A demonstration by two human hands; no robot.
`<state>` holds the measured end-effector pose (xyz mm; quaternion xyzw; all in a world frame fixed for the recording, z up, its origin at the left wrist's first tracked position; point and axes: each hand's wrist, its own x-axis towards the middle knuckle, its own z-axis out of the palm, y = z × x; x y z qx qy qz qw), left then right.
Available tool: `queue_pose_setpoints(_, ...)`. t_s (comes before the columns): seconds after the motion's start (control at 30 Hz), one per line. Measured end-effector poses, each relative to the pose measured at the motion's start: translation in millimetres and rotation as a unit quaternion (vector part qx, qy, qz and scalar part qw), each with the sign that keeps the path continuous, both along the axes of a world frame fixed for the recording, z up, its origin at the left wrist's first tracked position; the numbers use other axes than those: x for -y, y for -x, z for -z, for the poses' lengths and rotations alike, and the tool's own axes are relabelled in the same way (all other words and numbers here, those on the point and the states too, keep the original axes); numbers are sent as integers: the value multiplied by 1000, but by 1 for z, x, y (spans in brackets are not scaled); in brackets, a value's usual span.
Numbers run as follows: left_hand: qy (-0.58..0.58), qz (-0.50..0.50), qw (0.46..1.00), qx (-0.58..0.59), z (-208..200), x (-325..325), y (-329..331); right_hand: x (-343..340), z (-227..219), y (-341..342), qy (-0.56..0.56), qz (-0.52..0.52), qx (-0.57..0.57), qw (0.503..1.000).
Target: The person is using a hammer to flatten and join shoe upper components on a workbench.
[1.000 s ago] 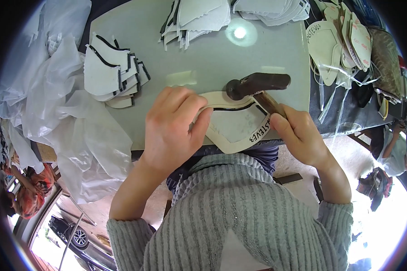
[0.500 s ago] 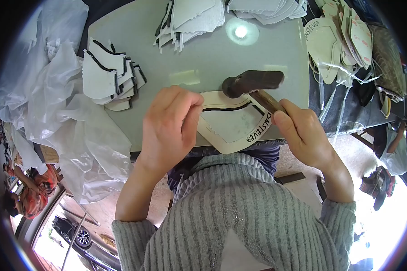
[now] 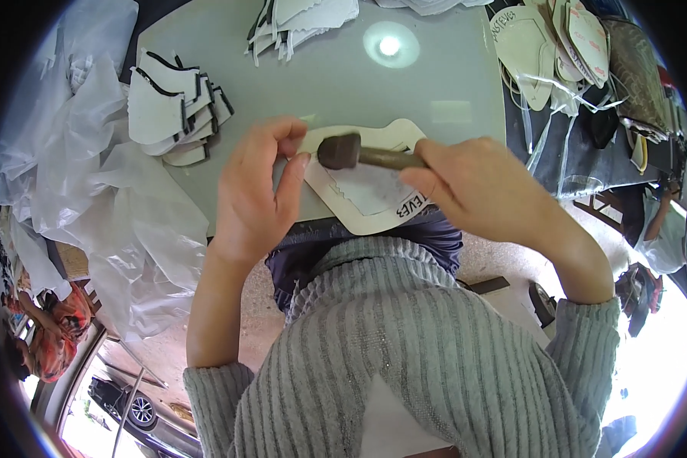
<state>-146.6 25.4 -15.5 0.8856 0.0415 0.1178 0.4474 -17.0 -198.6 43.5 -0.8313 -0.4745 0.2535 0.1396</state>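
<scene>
In my right hand [image 3: 473, 183] is the wooden handle of a hammer [image 3: 340, 151]. The dark hammer head is over the left part of a cream card template [image 3: 362, 221] with black lettering. Inside its frame lies a pale, white-grey piece [image 3: 366, 191], partly covered by the hammer and my hand. At the template's left edge, close to the hammer head, my left hand [image 3: 259, 183] has its fingers curled and its thumb tip near them. Whatever those fingertips pinch is too small or hidden to name. The template lies at the near edge of the grey tabletop [image 3: 275, 91].
White pieces with black edging [image 3: 175, 114] are piled at the left. More white pieces [image 3: 301, 23] lie at the far side. Several cream templates [image 3: 523, 53] with white ties are at the right. Translucent plastic sheeting [image 3: 130, 244] hangs over the left side.
The hammer has swung left and turned, its head now beside my left fingers. My right hand has moved inward over the template's right side. The left fingers have loosened and shifted slightly.
</scene>
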Motion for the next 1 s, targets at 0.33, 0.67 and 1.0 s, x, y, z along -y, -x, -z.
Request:
queue_pose_setpoints(0.33,-197,131,968,85,-5,-14,-30,32,16,-27,-180,219,161,945)
queue_pose_setpoints(0.67,-194,-110,972,75,2,28,27,27,46,33,-188,59,178,964)
queue_pose_setpoints(1.0,-22,-169,981,87,20,41,18,14,52,46,-153,34,138,978)
